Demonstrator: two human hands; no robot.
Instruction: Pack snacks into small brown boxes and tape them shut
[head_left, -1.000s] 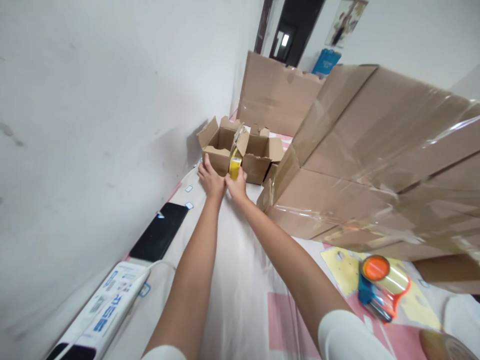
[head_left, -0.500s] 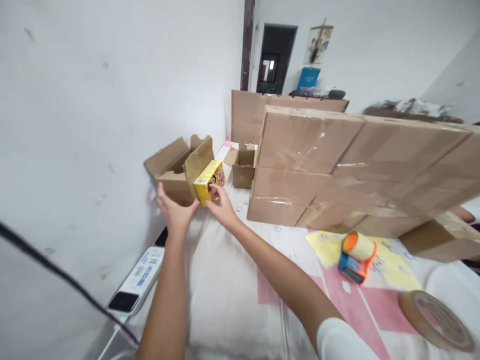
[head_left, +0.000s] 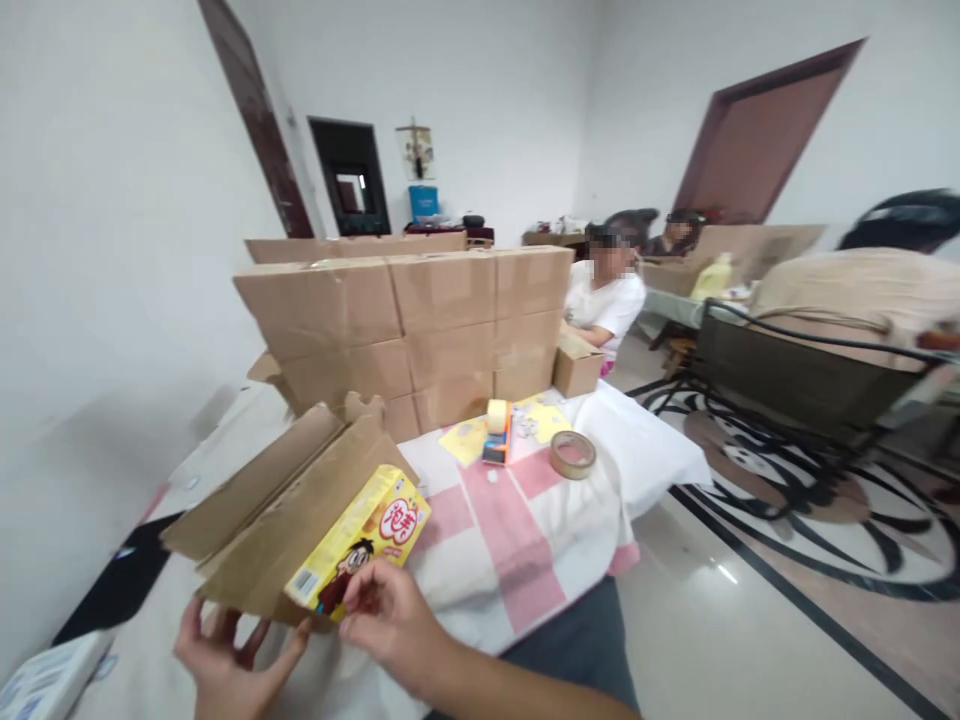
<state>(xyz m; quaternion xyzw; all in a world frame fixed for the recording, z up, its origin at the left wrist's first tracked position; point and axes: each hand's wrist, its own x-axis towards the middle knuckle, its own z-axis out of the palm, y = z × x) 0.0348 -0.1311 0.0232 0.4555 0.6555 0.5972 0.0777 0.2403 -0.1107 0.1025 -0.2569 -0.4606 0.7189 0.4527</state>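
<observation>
An open brown cardboard box [head_left: 300, 520] with raised flaps is tilted in front of me. My left hand [head_left: 236, 665] grips its lower edge, thumb and fingers spread along the near side. A yellow snack box [head_left: 375, 530] with a cartoon figure and a red-and-white label lies against the cardboard box's right side. My right hand [head_left: 397, 620] has curled fingers at the yellow box's lower edge, holding it there. The fingertips partly cover the cartoon. The inside of the cardboard box is mostly hidden by its flaps.
A wall of taped cartons [head_left: 450, 330] stands across the cloth-covered table. Before it are a tape dispenser [head_left: 497, 435] and a brown tape roll [head_left: 573, 455]. A white power bank-like device [head_left: 52, 675] lies lower left. People sit beyond, one in a white shirt [head_left: 611, 305].
My view has swung right, showing more of the room. The cardboard box and yellow snack box have come nearer to me and tilted, both hands still at them.
</observation>
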